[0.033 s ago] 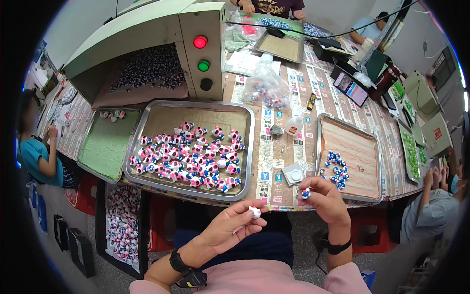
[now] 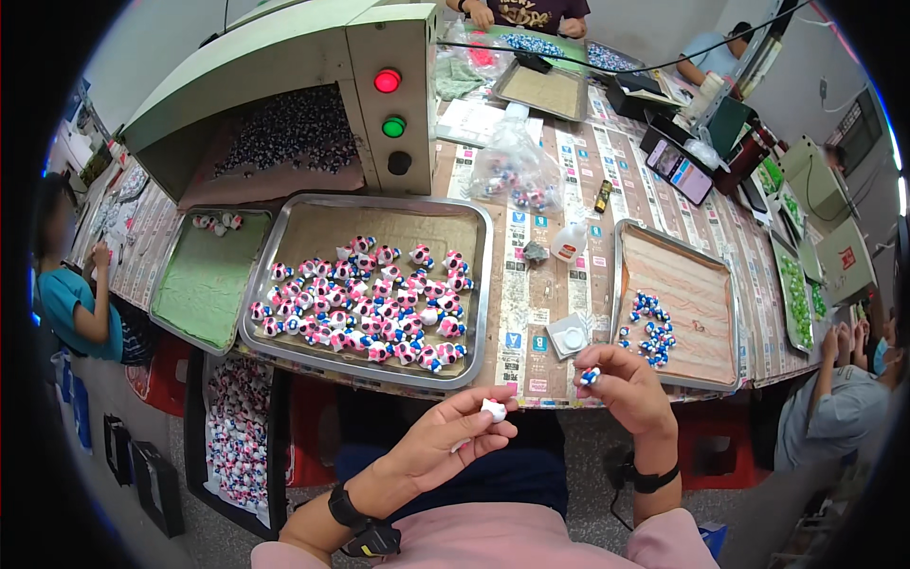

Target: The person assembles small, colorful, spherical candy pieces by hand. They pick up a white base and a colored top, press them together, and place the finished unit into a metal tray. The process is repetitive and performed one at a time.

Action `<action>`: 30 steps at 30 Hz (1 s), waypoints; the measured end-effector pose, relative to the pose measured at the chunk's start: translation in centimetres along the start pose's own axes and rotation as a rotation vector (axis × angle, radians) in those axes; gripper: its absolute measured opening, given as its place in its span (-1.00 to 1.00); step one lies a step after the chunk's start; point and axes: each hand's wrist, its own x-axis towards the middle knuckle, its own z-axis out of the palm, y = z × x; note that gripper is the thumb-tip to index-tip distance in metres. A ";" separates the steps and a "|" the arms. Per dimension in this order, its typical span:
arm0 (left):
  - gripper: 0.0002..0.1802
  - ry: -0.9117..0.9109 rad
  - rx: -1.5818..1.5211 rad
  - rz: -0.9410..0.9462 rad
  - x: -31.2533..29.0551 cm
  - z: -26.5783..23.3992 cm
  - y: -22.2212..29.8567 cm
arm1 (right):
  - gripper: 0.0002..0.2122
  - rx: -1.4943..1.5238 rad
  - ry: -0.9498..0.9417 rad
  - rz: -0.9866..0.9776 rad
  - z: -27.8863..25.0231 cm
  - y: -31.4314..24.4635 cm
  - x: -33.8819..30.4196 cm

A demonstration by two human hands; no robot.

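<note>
My left hand (image 2: 453,427) pinches a small white figurine head (image 2: 494,410) between thumb and fingers, just off the table's front edge. In my right hand (image 2: 629,387), a small blue-and-white figurine body (image 2: 590,376) is held at the fingertips, a short way from the head and not touching it. To the left, a large metal tray (image 2: 379,212) carries many pink, white and blue figurines. The tray at the right (image 2: 716,313) has a cluster of small blue-and-white pieces (image 2: 652,332) on its near left part.
A small white square dish (image 2: 568,336) and a glue-like bottle (image 2: 570,244) stand between the trays. Behind the big tray is a machine (image 2: 393,57) with lit buttons. A green-lined tray (image 2: 204,284) and a black crate of figurines (image 2: 237,446) lie left. Other people sit around.
The blue-and-white body in my right hand has tilted and shifted slightly left. The white head in my left hand has turned a little.
</note>
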 end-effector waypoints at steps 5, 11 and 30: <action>-0.57 -0.001 0.026 -0.015 0.4 0.0 -1.0 | -0.74 0.236 -0.092 0.063 0.8 1.7 -0.5; -0.67 -0.002 -0.077 0.024 2.2 1.5 -2.9 | -0.76 0.439 0.029 0.001 4.4 4.7 -1.0; -0.65 0.121 -0.009 0.018 0.6 1.7 -2.7 | -0.68 -0.219 -0.112 -0.207 6.0 3.1 -2.5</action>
